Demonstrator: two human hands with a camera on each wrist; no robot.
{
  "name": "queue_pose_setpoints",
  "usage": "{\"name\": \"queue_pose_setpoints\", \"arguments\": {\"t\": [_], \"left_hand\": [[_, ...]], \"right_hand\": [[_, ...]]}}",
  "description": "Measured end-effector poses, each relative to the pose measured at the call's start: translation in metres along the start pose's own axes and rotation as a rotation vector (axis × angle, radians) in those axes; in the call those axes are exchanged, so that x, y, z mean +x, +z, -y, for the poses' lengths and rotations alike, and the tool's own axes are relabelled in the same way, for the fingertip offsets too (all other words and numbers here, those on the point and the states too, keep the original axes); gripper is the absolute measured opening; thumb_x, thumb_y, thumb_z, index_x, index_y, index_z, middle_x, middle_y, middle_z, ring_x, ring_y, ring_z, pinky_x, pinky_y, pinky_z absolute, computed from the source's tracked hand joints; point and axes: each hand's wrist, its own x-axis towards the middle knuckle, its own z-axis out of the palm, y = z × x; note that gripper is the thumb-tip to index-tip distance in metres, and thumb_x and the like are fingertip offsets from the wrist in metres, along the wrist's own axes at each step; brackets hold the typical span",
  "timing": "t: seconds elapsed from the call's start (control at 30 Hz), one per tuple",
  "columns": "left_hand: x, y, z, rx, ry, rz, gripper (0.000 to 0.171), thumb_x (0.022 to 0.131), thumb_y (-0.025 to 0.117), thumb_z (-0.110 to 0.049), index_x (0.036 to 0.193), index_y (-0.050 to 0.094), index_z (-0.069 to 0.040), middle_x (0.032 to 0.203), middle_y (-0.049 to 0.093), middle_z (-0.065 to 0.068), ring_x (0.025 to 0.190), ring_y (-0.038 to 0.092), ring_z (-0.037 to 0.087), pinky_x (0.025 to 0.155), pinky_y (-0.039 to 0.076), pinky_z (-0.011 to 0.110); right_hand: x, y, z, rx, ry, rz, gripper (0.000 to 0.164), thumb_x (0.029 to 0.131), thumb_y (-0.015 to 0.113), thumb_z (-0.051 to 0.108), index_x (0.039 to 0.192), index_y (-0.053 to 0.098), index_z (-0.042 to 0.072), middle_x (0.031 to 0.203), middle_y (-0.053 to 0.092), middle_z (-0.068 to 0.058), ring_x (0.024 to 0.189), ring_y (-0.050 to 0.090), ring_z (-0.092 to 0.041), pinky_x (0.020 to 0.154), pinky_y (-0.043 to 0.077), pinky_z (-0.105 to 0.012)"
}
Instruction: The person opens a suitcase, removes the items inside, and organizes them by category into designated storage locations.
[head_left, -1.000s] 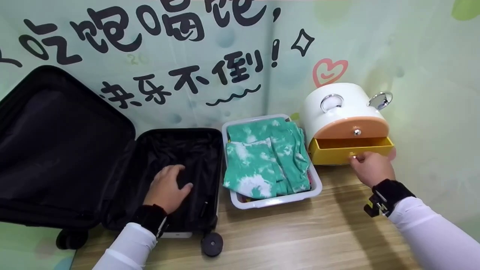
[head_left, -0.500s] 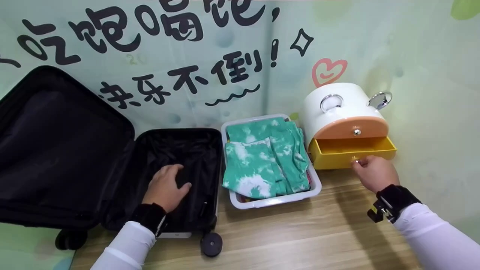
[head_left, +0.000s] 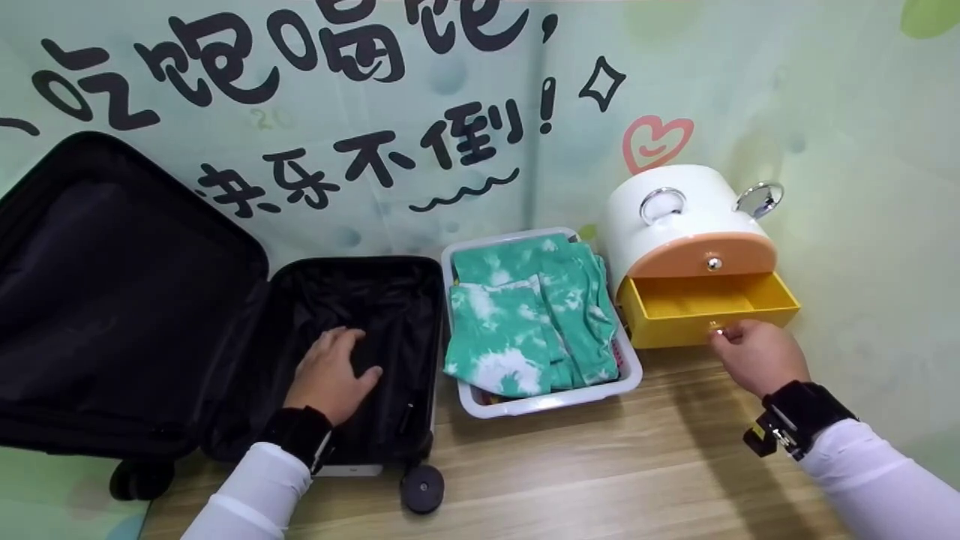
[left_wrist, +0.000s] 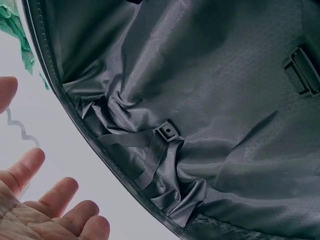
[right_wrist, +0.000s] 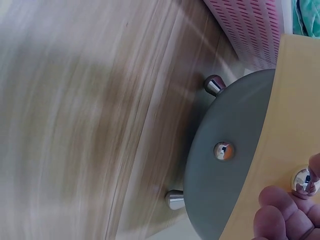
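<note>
My right hand (head_left: 763, 358) pinches the small round metal knob (right_wrist: 302, 181) of a yellow drawer (head_left: 671, 330). The drawer stands pulled out of a round-topped cabinet (head_left: 637, 206) with a white body, and no contents show in the visible part of it. Above it is an orange drawer front (head_left: 679, 257), which is closed. On the left, my left hand (head_left: 330, 375) hovers over the open black suitcase (head_left: 112, 300) with its fingers spread and nothing in them. The left wrist view shows the suitcase's dark lining with a strap and buckle (left_wrist: 167, 131).
Between suitcase and cabinet sits a basket (head_left: 551, 406) with a pale rim, holding folded green-and-white tie-dyed clothes (head_left: 510, 322). Two metal rings (head_left: 663, 204) top the cabinet. A printed wall rises behind everything. Wooden floorboards (head_left: 570, 472) lie in front. A suitcase wheel (head_left: 422, 489) sticks out.
My right hand has moved toward me and slightly right, drawing the yellow drawer further out so more of its inside shows. The left hand stays almost still.
</note>
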Motion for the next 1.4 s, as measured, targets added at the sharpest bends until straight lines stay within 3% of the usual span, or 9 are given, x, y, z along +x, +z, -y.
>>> {"name": "queue_pose_setpoints", "arguments": {"t": [0.23, 0.5, 0.63, 0.83, 1.0, 1.2, 1.4], "left_hand": [[0.001, 0.003, -0.001, 0.025, -0.01, 0.055, 0.072, 0.1, 0.068, -0.035, 0.159, 0.041, -0.004, 0.169, 0.028, 0.029, 0.158, 0.016, 0.054, 0.126, 0.019, 0.071], [0.003, 0.005, -0.006, 0.064, -0.019, 0.105, 0.075, 0.1, 0.068, -0.035, 0.161, 0.039, -0.003, 0.168, 0.027, 0.032, 0.158, 0.015, 0.055, 0.127, 0.018, 0.07], [0.003, 0.006, -0.01, 0.112, -0.012, 0.157, 0.076, 0.1, 0.068, -0.037, 0.16, 0.039, -0.001, 0.165, 0.036, 0.031, 0.154, 0.03, 0.053, 0.125, 0.026, 0.067], [0.002, 0.016, -0.013, 0.215, 0.022, 0.298, 0.073, 0.099, 0.071, -0.038, 0.155, 0.046, 0.002, 0.152, 0.054, 0.03, 0.14, 0.053, 0.047, 0.117, 0.043, 0.061], [0.008, 0.03, -0.02, 0.286, 0.049, 0.384, 0.07, 0.096, 0.075, -0.037, 0.149, 0.053, 0.003, 0.142, 0.064, 0.028, 0.132, 0.062, 0.044, 0.112, 0.05, 0.055], [0.011, 0.038, -0.031, 0.294, 0.101, 0.474, 0.067, 0.091, 0.081, -0.033, 0.145, 0.059, 0.0, 0.138, 0.068, 0.024, 0.129, 0.064, 0.041, 0.111, 0.052, 0.051], [0.012, 0.042, -0.034, 0.322, 0.185, 0.505, 0.041, 0.085, 0.085, -0.025, 0.117, 0.073, -0.004, 0.117, 0.077, 0.015, 0.112, 0.071, 0.034, 0.101, 0.056, 0.048]], "right_hand": [[-0.004, 0.001, -0.004, -0.002, -0.01, -0.002, 0.05, 0.105, 0.058, 0.042, 0.108, 0.076, -0.004, 0.095, 0.079, -0.021, 0.077, 0.071, -0.031, 0.068, 0.053, -0.044], [-0.005, -0.003, -0.004, -0.012, -0.042, -0.029, 0.051, 0.105, 0.059, 0.043, 0.11, 0.077, -0.004, 0.098, 0.079, -0.023, 0.081, 0.073, -0.038, 0.074, 0.055, -0.053], [-0.005, -0.01, -0.001, -0.01, -0.042, -0.095, 0.052, 0.105, 0.06, 0.046, 0.111, 0.078, -0.002, 0.095, 0.079, -0.022, 0.078, 0.072, -0.037, 0.068, 0.053, -0.047], [-0.007, -0.027, 0.011, 0.038, -0.04, -0.187, 0.054, 0.106, 0.058, 0.047, 0.108, 0.077, -0.003, 0.092, 0.079, -0.023, 0.068, 0.069, -0.026, 0.061, 0.049, -0.034], [-0.003, -0.038, 0.022, 0.07, -0.039, -0.246, 0.052, 0.106, 0.058, 0.046, 0.108, 0.077, -0.003, 0.094, 0.079, -0.024, 0.066, 0.069, -0.022, 0.061, 0.049, -0.03], [-0.002, -0.041, 0.027, 0.088, -0.023, -0.27, 0.052, 0.105, 0.059, 0.048, 0.109, 0.079, 0.0, 0.095, 0.08, -0.022, 0.068, 0.066, -0.019, 0.06, 0.045, -0.023], [-0.004, -0.04, 0.026, 0.103, -0.026, -0.278, 0.052, 0.105, 0.06, 0.047, 0.107, 0.079, -0.001, 0.094, 0.08, -0.022, 0.066, 0.063, -0.014, 0.058, 0.043, -0.021]]}}
